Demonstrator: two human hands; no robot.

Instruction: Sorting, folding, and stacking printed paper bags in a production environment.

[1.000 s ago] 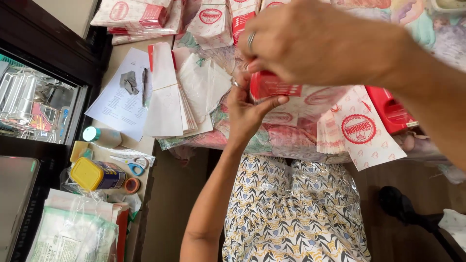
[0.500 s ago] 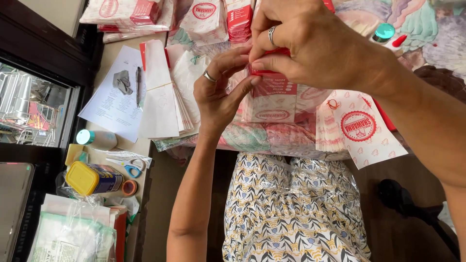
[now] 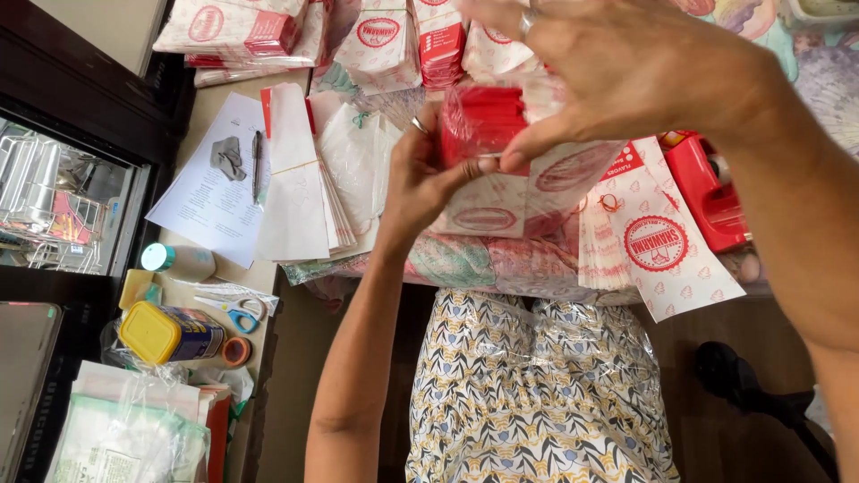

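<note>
Seen from above, looking down over a person's lap, two bare hands met near the top centre of the frame around a small red packet in a clear plastic sleeve (image 3: 479,125). The left hand (image 3: 420,183) came up from below, its fingers curled and its thumb pressed against the packet's lower edge, apparently to steady it from underneath. The right hand (image 3: 617,72) reached in from the upper right and arched over the top, fingers bent and thumb pinching the packet's right side, so both hands were closed on it and held it raised above the surface rather than resting on it. Directly beneath lay a flat white paper pouch with a red oval stamp (image 3: 488,210), placed within easy reach, and to the right a fanned stack of white paper pouches with round red stamps (image 3: 653,246) hung over the near edge of the surface (image 3: 215,277). A stack of plain white paper sheets (image 3: 300,197) sat to the left, beside a printed sheet with a dark pen (image 3: 257,165) lying on it. At the lower left were a yellow-lidded plastic jar (image 3: 170,333), blue-handled scissors (image 3: 240,313) and a small roll of tape (image 3: 236,351), grouped off to the side. A red plastic tool (image 3: 711,192) lay at the right, partly hidden behind the right forearm.
</note>
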